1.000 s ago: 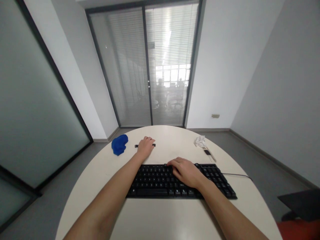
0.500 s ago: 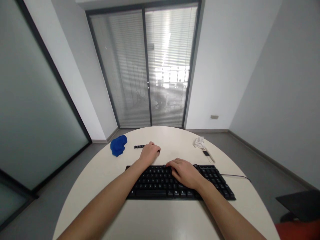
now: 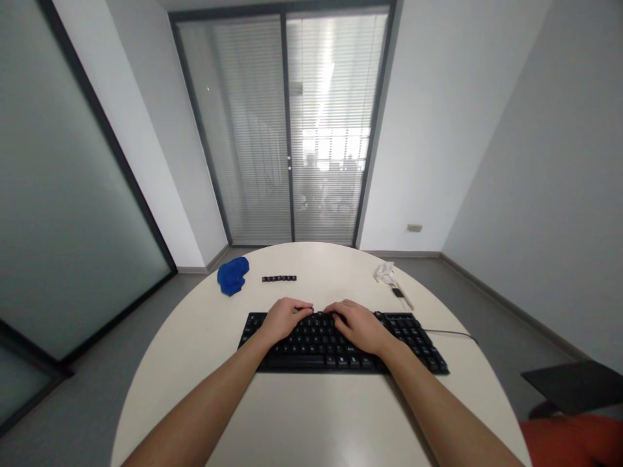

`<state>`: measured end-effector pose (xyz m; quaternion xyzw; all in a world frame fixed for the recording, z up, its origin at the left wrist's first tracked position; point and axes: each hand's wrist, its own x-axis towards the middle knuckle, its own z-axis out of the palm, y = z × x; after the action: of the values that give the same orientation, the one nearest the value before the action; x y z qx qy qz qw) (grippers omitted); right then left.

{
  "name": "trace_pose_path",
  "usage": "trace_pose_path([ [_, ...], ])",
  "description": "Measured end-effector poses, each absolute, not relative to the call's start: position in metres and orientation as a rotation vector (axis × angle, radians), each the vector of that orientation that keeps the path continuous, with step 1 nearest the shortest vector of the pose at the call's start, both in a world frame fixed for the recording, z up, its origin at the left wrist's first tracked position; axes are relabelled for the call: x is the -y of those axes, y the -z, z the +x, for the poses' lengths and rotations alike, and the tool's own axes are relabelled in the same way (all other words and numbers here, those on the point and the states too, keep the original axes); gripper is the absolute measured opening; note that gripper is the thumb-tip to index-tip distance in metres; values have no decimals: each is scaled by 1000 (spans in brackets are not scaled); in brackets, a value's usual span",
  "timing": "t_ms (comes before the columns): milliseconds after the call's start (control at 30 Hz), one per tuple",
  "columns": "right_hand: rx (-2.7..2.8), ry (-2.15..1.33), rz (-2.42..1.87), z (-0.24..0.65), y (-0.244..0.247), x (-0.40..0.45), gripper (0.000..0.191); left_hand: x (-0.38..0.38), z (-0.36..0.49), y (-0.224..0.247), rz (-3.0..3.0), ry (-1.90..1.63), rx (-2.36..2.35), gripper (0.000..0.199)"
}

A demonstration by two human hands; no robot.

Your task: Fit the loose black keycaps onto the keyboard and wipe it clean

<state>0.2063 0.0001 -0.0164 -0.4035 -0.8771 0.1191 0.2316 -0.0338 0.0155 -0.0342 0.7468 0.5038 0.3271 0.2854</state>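
Note:
A black computer keyboard lies on the table under both my hands. My left hand is over its upper left part, thumb and fingers pinched on a small dark keycap near the back row. The keycap is mostly covered by the fingertips. My right hand rests on the keys right of the middle, fingers bent towards the back edge and thumb apart from them. Beyond my left hand, several loose black keycaps stand in a row on the table.
The round cream table carries a blue cloth at the back left. At the back right lie a crumpled white item and a thin stick-like tool with a black part. The keyboard's cable runs off rightward.
My left hand has come back from beside the keycap row to the keyboard's back edge with the keycap, uncovering the row. My right hand stays on the keyboard. The view has shifted slightly.

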Motion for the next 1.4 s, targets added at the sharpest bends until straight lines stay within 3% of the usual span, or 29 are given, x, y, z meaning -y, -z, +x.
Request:
trace_pose_path([
  [1400,2408,-352,-1091,203,14,1,28,1,-29,20,2402,-772,-1337,25],
])
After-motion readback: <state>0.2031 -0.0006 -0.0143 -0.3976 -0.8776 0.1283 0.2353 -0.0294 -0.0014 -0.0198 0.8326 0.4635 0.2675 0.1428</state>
